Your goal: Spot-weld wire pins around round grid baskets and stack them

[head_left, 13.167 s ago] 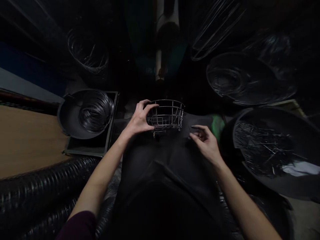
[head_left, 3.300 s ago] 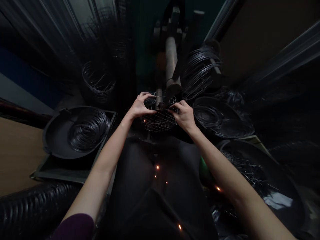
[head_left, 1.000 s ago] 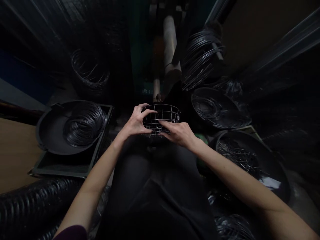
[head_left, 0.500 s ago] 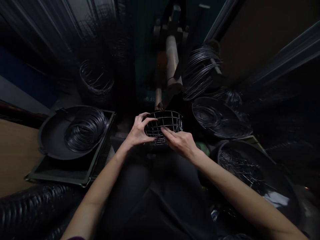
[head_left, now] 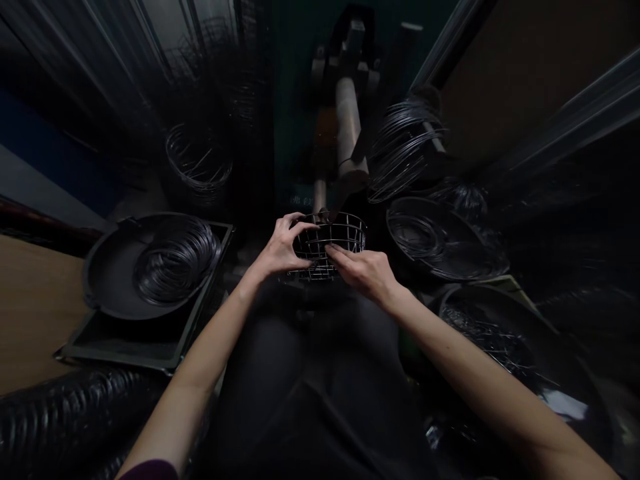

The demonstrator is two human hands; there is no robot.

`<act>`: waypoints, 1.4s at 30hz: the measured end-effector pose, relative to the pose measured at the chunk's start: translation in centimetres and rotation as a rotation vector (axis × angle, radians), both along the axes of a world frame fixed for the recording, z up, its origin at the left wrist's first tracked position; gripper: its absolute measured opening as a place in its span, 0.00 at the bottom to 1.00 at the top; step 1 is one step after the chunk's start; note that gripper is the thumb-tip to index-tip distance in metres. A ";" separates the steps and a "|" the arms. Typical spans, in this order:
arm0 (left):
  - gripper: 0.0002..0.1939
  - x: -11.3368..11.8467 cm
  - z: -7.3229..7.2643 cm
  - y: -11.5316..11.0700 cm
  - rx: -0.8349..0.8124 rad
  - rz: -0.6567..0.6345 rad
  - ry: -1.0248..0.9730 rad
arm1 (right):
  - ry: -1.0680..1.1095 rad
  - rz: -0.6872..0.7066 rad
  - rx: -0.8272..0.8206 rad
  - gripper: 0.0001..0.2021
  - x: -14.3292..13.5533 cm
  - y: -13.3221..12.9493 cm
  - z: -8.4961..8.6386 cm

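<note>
A round wire basket is between my hands, close to the lower end of a machine's metal rods. My left hand curls round the basket's left side, thumb low and fingers on the upper wires. With its fingers pressed together, my right hand grips a wire at the front of the basket. Those fingertips cover what exactly they pinch. Just behind the basket's rim is the tip of a thin metal rod.
A thick machine arm stands ahead. On the left, a black pan with wire rings rests on a crate. Wire coils hang at right, above a pan of rings and a pan of short wires.
The basket and both hands have moved slightly up in the view, nearer the thin rod's tip. Both hands keep about the same hold. The surroundings shift a little as the camera moves.
</note>
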State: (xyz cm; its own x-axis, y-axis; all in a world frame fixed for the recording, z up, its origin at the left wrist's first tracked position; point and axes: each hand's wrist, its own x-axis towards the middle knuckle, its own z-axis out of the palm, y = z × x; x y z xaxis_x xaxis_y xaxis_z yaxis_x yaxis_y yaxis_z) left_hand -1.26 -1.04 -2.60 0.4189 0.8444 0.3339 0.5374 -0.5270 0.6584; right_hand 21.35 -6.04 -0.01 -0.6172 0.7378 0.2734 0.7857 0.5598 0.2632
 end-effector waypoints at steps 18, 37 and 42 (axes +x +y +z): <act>0.37 -0.4 1.1 3.4 -0.053 -0.020 0.003 | 0.461 -0.215 -0.092 0.11 0.3 1.5 0.4; 0.45 -0.8 0.4 7.7 0.008 -0.021 -0.068 | 0.776 -0.293 -0.107 0.17 5.5 1.6 0.3; 0.63 -3.3 -5.5 5.6 -0.179 0.008 -0.299 | 0.549 -0.775 -0.155 0.16 21.9 -10.5 -6.4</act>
